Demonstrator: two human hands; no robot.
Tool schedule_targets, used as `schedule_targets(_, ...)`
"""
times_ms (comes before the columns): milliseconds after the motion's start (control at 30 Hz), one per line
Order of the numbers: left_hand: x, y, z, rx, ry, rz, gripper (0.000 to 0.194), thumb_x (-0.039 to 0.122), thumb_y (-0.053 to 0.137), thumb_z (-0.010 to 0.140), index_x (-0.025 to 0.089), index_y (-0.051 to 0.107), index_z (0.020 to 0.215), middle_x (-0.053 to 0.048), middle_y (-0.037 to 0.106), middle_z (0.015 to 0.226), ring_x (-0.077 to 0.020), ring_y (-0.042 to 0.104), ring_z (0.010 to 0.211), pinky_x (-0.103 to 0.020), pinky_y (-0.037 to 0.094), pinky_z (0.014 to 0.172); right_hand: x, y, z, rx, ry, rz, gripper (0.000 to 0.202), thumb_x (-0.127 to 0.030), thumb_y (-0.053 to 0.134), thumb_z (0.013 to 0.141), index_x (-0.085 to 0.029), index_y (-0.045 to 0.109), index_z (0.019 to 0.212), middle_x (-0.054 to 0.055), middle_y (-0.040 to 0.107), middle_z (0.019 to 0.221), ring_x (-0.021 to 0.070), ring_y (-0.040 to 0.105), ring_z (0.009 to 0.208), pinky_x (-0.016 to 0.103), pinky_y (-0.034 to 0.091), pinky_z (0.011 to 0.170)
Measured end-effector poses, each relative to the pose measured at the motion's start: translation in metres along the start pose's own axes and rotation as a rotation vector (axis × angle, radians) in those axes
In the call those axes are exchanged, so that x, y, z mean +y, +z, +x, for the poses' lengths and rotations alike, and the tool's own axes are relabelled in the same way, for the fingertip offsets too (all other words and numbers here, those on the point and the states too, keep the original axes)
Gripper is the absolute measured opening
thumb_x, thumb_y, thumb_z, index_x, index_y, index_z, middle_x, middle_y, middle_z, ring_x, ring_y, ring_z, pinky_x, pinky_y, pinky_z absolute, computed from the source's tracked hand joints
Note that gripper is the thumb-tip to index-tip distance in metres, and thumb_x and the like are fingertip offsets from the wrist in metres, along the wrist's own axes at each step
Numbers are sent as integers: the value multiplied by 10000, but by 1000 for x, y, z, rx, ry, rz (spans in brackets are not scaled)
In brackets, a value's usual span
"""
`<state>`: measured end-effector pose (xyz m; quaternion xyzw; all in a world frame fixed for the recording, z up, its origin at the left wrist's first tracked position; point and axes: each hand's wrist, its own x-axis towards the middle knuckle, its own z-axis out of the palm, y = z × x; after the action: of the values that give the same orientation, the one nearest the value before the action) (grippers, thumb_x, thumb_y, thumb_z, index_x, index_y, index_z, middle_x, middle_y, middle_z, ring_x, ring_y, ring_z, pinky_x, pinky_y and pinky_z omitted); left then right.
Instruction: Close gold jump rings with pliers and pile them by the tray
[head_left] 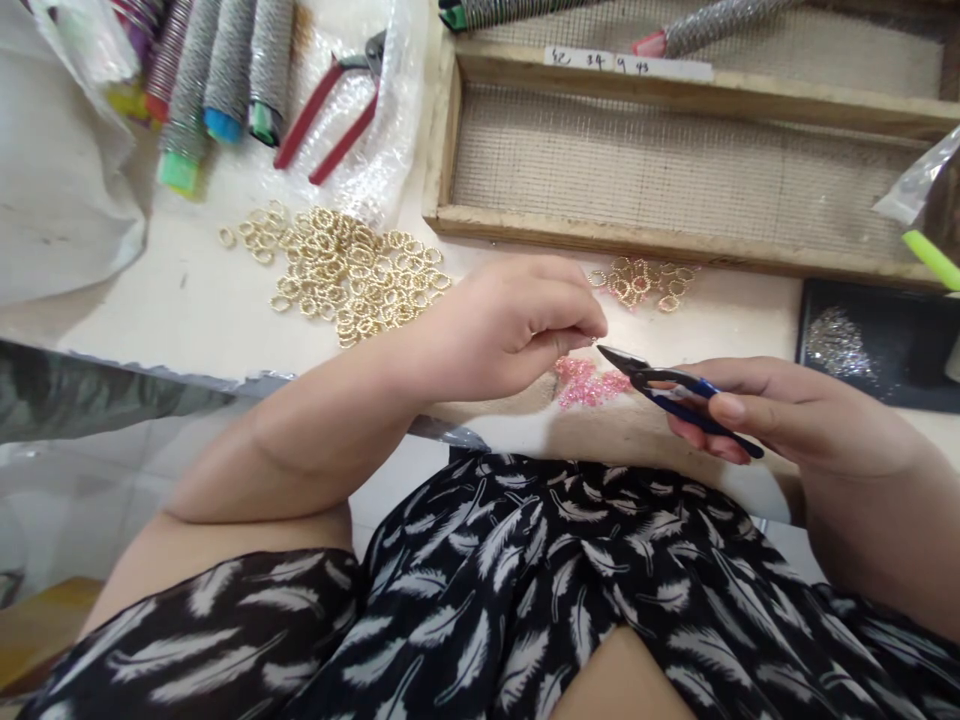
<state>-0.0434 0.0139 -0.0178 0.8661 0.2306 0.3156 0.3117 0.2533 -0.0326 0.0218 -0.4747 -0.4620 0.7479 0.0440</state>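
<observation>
My right hand (pixel 757 405) is closed around a pair of dark blue-handled pliers (pixel 679 395), whose tips point left. Just left of those tips, my left hand (pixel 525 325) pinches with thumb and forefinger; a tiny gold-coloured bit shows at its fingertips, too small to name. Beneath the hands lies a pile of small pink beads (pixel 592 384). A small group of gold twisted rings (pixel 637 283) rests beyond my left fingertips. Left of my left wrist spreads a larger heap of gold twisted rings (pixel 352 270).
Behind the rings stands a wooden-framed mesh tray (pixel 675 245). Red-handled cutters (pixel 330 110) lie on bubble wrap at the back left, beside several ring-covered rods (pixel 225 70). On the right, a black tray (pixel 862 385) holds tiny shiny pieces (pixel 836 343).
</observation>
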Motion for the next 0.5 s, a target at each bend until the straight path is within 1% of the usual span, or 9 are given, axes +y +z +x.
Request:
schedule_targets(167,1,1,-1,4,-11,36,215,173,589,1030,226,795,993,-48,808,957,-159,778,897,-262,620,806,-2,-1,1,-14,-11,-45,565,-749,768,868,-185,755,879,37,650,756,130,524,580,241,462,470)
schedule_targets(400,0,4,-3,26,22,70,219,169,582,1024,225,788,977,-38,793,940,-149,764,878,-247,614,779,3,-4,1,-38,-9,-56,528,-713,741,920,-189,776,972,34,659,788,121,530,600,227,472,501)
schedule_targets(500,-1,3,-1,16,49,24,221,147,578,1020,206,783,967,-50,788,945,-147,755,867,-246,605,769,3,-3,1,-24,0,-38,542,-737,764,885,-195,769,903,34,651,778,120,524,599,223,458,492)
